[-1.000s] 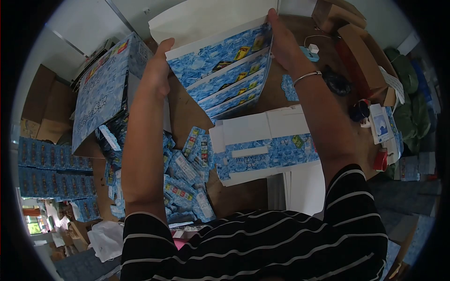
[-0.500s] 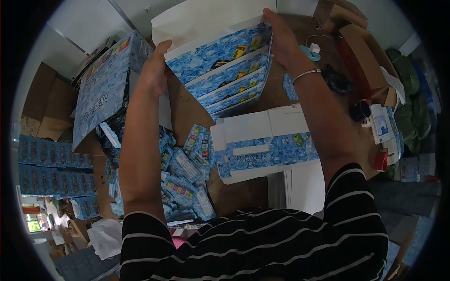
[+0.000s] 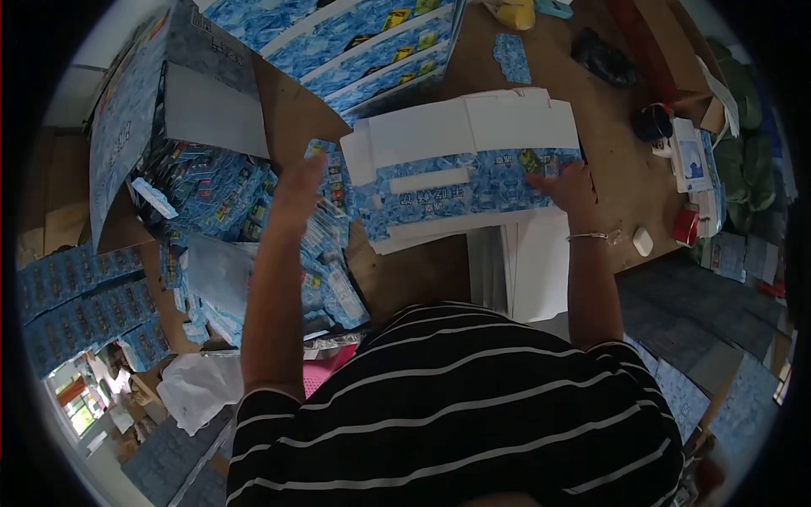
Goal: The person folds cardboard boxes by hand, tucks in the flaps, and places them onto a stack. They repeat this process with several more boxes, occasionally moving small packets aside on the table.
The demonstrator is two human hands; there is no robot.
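Note:
A stack of flat, unfolded blue-and-white printed boxes (image 3: 431, 186) lies on the brown table (image 3: 431, 266) in front of the body. My right hand (image 3: 568, 188) is over its right end, thumb spread from the fingers and resting on the print. Blurred by motion, my left hand (image 3: 297, 193) hovers left of the stack, above loose blue packets (image 3: 338, 287); its fingers are smeared. Beyond the stack stands a tiered blue display box (image 3: 372, 59) with yellow and dark printed patches, touched by neither hand.
On the left, a large open printed carton (image 3: 211, 106) holds many blue packets. To the right lie a black plastic bag (image 3: 604, 57), a dark round container (image 3: 651, 123), a red item (image 3: 686, 225) and a small white object (image 3: 643, 242). Blue packs (image 3: 84, 308) stand at far left.
Both hands have let go of the tiered display box, which now stands on the table, and have come back toward the body. The view has shifted, so the table items sit higher.

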